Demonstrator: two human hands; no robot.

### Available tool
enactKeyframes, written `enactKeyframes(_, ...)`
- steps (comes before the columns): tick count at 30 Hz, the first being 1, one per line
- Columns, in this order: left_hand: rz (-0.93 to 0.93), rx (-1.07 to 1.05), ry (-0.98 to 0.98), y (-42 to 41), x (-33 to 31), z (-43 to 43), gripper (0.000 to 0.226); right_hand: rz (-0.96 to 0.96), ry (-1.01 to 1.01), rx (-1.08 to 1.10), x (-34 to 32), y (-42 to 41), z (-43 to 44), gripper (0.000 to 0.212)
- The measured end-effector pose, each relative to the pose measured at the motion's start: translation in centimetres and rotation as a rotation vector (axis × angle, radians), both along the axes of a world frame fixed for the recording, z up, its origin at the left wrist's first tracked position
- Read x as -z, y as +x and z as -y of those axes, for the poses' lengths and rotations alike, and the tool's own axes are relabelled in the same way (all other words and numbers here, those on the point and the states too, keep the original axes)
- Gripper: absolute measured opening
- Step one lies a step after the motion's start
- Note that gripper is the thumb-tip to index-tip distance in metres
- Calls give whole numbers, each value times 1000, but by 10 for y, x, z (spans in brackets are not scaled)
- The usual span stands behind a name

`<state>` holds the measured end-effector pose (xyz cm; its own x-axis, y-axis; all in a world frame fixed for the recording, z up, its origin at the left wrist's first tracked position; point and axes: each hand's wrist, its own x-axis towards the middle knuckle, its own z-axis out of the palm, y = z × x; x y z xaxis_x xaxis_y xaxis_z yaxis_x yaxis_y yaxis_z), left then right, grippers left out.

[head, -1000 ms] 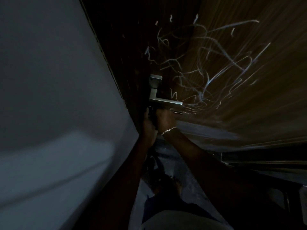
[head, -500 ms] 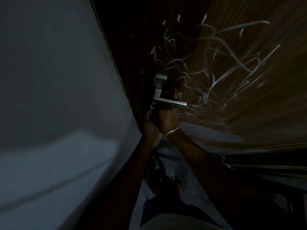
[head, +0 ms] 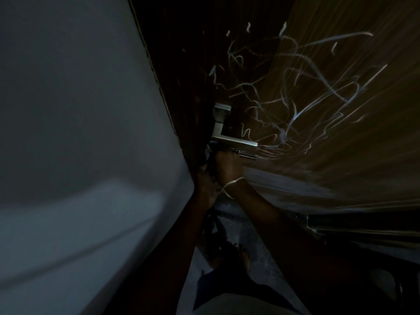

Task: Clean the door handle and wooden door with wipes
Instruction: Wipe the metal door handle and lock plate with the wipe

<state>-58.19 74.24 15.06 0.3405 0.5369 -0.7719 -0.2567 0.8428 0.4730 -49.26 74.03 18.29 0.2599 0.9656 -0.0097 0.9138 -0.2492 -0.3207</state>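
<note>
At six o'clock beneath the rigid, slick metal door handle (head: 229,135), right hand (head: 226,165) and left hand (head: 205,185) bunch together, grips unreadable; limp wipe likely needs pinching.

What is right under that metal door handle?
Just beneath the door handle both hands are raised: the right hand, with a bracelet, and the left hand. A small metal part shows; any wipe is hidden in the dark.
</note>
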Motion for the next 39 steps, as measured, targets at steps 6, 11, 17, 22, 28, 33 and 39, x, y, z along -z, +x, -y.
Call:
enactKeyframes(6, -135, 126, 29, -6, 12, -10, 58, 48, -101, -3, 2, -13, -7, 34)
enactKeyframes(11, -39, -6, 10, -5, 4, -7, 53, -8, -13, 3, 10, -4, 4, 40)
enactKeyframes(17, -85, 39, 26, -7, 8, -12, 53, -64, -16, 76, 19, 2, 22, 27)
enactKeyframes(22, -114, 39, 47, -8, 17, -10, 54, -293, 230, 128, 11, 4, 14, 28)
enactKeyframes(28, -93, 6, 57, -6, 22, -11, 44, -401, 103, 215, 8, 1, 2, 26)
enactKeyframes(33, -126, -17, 32, -6, 18, -10, 36, -309, 127, 91, -1, -2, -2, 29)
enactKeyframes(39, -123, -35, 38, -6, 20, -10, 37, -92, -70, 103, -6, -6, -4, 25)
